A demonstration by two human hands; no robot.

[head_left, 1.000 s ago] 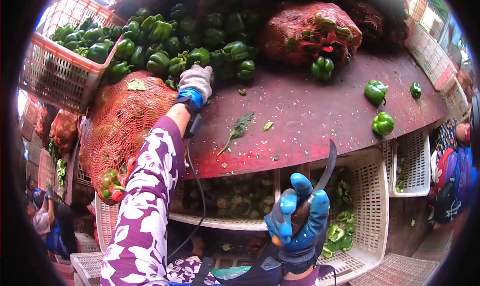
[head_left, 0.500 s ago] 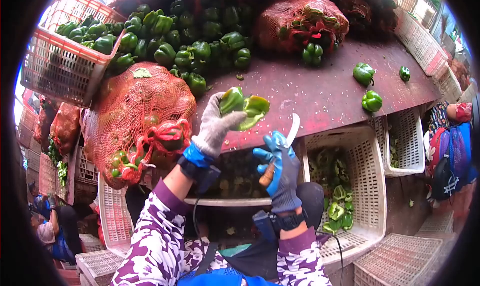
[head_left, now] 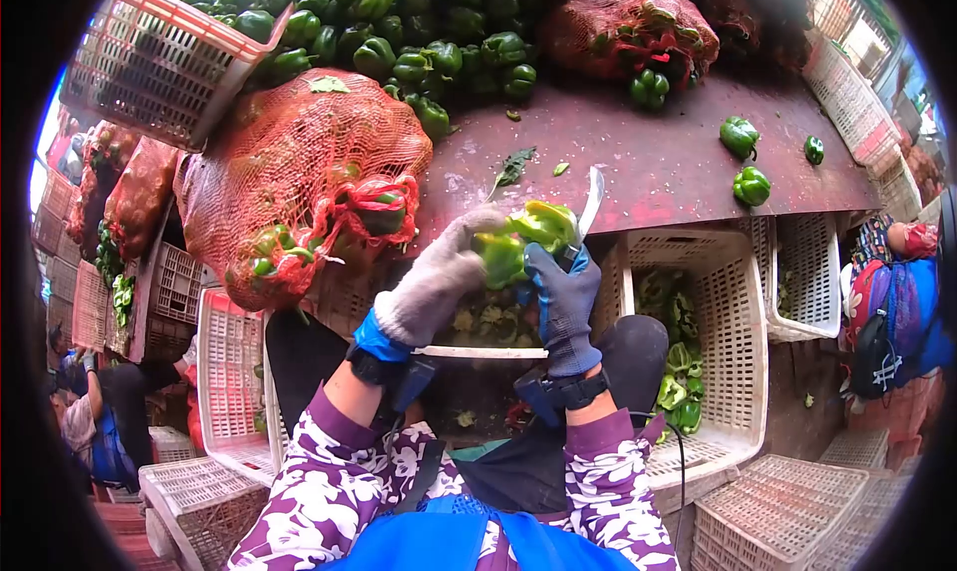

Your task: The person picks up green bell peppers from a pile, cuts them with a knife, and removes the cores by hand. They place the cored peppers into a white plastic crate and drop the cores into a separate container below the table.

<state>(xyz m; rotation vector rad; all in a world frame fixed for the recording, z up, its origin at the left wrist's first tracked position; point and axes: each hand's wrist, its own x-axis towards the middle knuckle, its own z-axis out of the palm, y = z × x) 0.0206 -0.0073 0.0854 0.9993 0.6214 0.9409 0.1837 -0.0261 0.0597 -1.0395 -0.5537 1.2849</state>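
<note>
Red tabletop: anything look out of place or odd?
Slightly: a loose leaf and, just right of it, a green scrap lie on the red tabletop like stray trimmings. Three green peppers at the right sit apart from the pepper heap.

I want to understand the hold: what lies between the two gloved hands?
In the head view, a green pepper lies between the left hand and the right hand.

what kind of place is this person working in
Probably a produce sorting or packing spot, perhaps at a market. The signs are a big heap of green peppers, a bulging net sack beside it, and a slotted plastic crate at the table's edge.
</note>
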